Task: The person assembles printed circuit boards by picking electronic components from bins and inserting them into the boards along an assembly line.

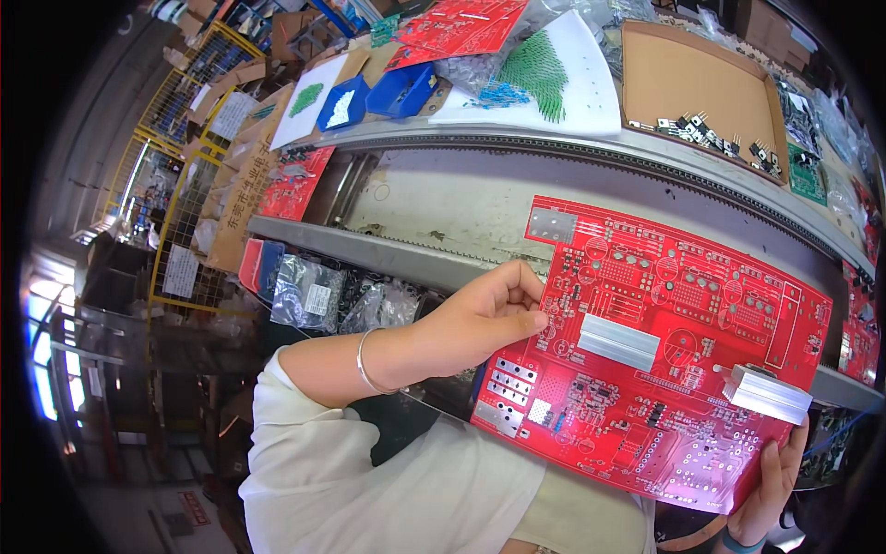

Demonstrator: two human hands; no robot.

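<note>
A large red circuit board is held tilted in front of me, above the conveyor. Two silver finned heat sinks sit on it, one near the middle and one at its right edge. My left hand grips the board's left edge with thumb on top; a thin silver bangle circles that wrist. My right hand supports the board's lower right corner from underneath, fingers curling over the edge.
A grey conveyor line runs behind the board. Beyond it lie a cardboard tray with black components, white sheets with green parts, blue bins and more red boards. Bagged parts sit lower left.
</note>
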